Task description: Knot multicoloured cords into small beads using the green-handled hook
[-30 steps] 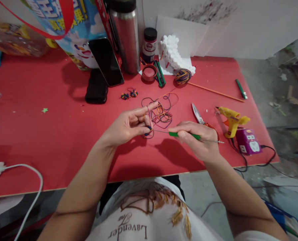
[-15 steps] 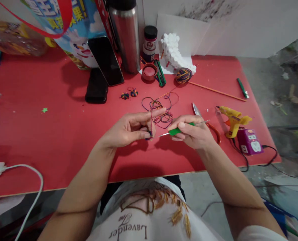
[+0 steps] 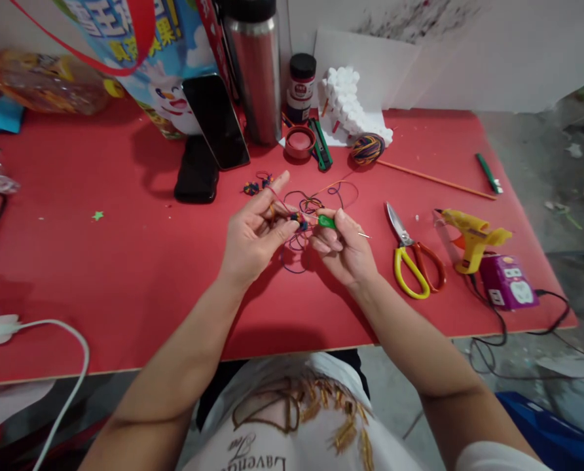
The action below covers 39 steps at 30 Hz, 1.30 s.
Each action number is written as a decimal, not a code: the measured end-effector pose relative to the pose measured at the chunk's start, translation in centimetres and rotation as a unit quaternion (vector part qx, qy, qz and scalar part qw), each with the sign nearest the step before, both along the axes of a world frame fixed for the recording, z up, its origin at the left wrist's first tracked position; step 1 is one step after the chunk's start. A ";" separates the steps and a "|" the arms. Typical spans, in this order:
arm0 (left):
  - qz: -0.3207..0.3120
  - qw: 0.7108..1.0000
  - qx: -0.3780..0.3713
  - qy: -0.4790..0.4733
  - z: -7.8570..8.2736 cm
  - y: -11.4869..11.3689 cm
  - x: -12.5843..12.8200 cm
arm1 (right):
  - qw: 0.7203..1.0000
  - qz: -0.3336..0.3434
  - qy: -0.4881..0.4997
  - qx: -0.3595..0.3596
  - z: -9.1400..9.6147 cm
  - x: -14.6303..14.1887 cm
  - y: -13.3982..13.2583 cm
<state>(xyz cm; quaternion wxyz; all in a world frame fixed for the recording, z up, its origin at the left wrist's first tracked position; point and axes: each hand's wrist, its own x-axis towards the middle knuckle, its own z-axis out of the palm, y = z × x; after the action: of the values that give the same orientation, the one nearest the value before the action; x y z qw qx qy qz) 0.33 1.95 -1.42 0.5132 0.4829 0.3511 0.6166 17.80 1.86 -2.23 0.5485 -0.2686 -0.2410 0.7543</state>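
Observation:
My left hand (image 3: 255, 239) pinches a small dark multicoloured crochet piece (image 3: 299, 220) between thumb and fingers. A strand of yarn runs over its raised forefinger. In my right hand (image 3: 346, 248) is a crochet hook (image 3: 327, 222) with a green grip; its hook end meets the crochet piece, and the thin metal rear end sticks out to the right. Loose loops of multicoloured yarn (image 3: 296, 261) lie on the red table under and behind both hands. Two small crocheted pieces (image 3: 251, 188) lie just beyond my left hand, one partly covered by its fingers.
Scissors (image 3: 410, 255) lie right of my hands, near a yellow glue gun (image 3: 471, 235) and a purple power block (image 3: 508, 281). Behind are a yarn ball (image 3: 368, 149), a green cutter (image 3: 320, 145), a phone (image 3: 216, 121) and a steel flask (image 3: 256, 78). A white cable (image 3: 71, 324) crosses the left front.
Both hands have moved up, away from the table's front edge, and the right has come closer to the left. The hook's tip now reaches the crochet piece. The scissors are uncovered.

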 end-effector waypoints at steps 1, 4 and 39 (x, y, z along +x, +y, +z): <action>-0.009 1.000 -0.011 -0.003 0.1 -0.1 -0.1 | 1.000 0.000 -0.002 0.000 -0.1 0.1 0.0; -0.016 0.999 -0.049 -0.018 0.6 -0.2 -0.2 | 1.000 0.007 0.006 0.015 -0.3 0.3 0.1; 0.020 0.998 -0.043 0.043 0.8 0.0 -0.1 | 0.997 0.009 -0.036 0.063 0.4 0.9 0.0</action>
<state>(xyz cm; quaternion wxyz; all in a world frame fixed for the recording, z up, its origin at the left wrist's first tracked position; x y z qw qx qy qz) 0.20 1.91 -0.57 0.5053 0.4792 0.4093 0.5895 18.74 1.87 -1.81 0.5485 -0.2580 -0.3100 0.7324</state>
